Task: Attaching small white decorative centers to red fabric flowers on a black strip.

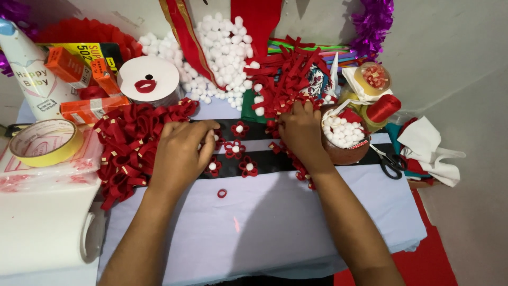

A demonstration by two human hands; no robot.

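My left hand [182, 153] rests palm down on a black ribbon strip [338, 159] that crosses the light blue cloth [264, 222], its fingers curled beside small red ribbon flowers with white pompom centres [236, 149]. My right hand [301, 130] reaches into a heap of red ribbon loops [288, 79] at the back, fingers closed among them; what it grips is hidden. One tiny red ribbon ring [221, 193] lies loose on the cloth in front of my left hand.
A second pile of red loops [124, 148] lies left. White pompoms [222, 53] are heaped at the back and fill a brown bowl [344, 153]. Tape roll [45, 143], orange glue boxes [90, 108], scissors [391, 164], red thread spool [383, 108] and white cloth [431, 148] surround the work.
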